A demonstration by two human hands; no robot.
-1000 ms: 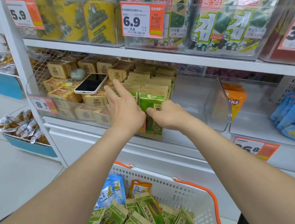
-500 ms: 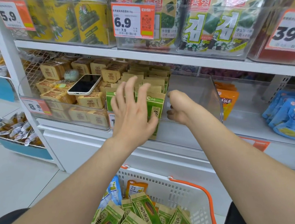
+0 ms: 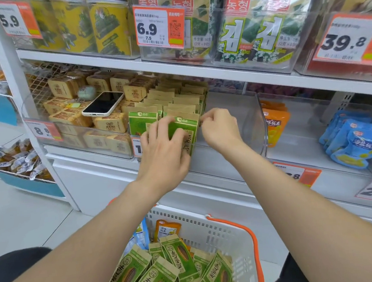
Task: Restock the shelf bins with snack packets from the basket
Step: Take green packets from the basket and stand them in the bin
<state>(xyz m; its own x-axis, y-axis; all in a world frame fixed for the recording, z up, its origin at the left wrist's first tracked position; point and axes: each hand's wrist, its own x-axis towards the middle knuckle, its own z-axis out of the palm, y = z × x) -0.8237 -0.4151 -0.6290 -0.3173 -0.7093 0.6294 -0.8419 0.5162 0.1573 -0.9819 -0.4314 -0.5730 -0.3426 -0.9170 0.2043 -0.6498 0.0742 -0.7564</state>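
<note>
Rows of green and tan snack packets stand upright in a clear shelf bin (image 3: 253,122) on the middle shelf. My left hand (image 3: 162,152) lies over the front green packet (image 3: 187,127), fingers curled at its top edge and thumb on its face. My right hand (image 3: 220,128) pinches that packet's upper right corner. The bin's right half holds nothing. Below, a white basket (image 3: 229,234) with an orange handle holds several more green packets (image 3: 155,276), plus an orange packet (image 3: 166,230) and blue ones at its back.
A phone (image 3: 103,104) lies on tan boxed snacks (image 3: 110,123) in the bin to the left. Orange packets (image 3: 275,122) and blue packets (image 3: 356,143) sit in bins to the right. Seaweed packs and price tags fill the shelf above.
My left hand went from spread open in front of the packets to closing on the front one. My right hand moved left from the bin's open half onto the packet's corner.
</note>
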